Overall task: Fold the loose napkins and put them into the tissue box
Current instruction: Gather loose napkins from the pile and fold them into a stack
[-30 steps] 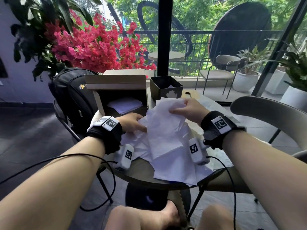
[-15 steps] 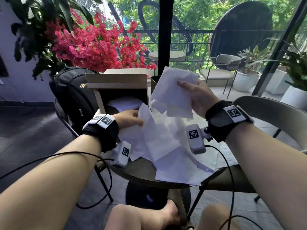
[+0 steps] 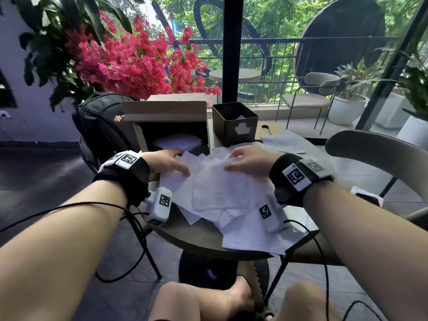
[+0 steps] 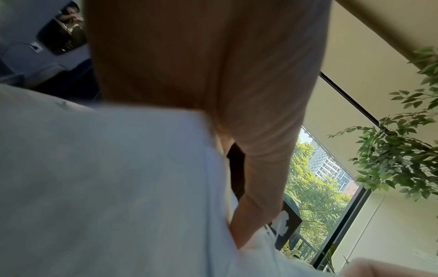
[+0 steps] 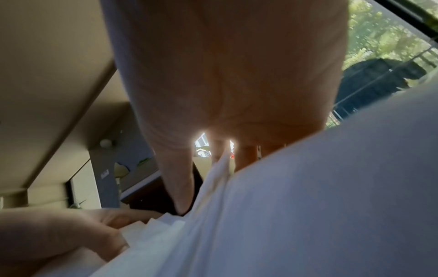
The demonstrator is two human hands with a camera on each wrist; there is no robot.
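A heap of loose white napkins [image 3: 220, 193] covers the round table [image 3: 196, 237]. My left hand [image 3: 169, 162] lies flat on the heap's left side, its thumb [image 4: 244, 224] straight on the paper. My right hand [image 3: 243, 162] rests its fingertips and thumb [image 5: 177, 187] on the far edge of the top napkin [image 5: 308, 206], which lies spread between both hands. The dark square tissue box [image 3: 235, 126] stands open-topped just beyond my right hand, with a bit of white inside. Neither hand lifts anything.
A cardboard box [image 3: 166, 112] lies on its side behind my left hand, with folded napkins [image 3: 178, 141] inside. A black backpack [image 3: 104, 128] sits on the chair at left, and a beige chair [image 3: 375, 154] stands at right. Napkins overhang the table's near edge.
My right hand held a napkin up in the air half a second ago; it has come down and the napkin now lies on the heap. My left hand stayed on the pile's left.
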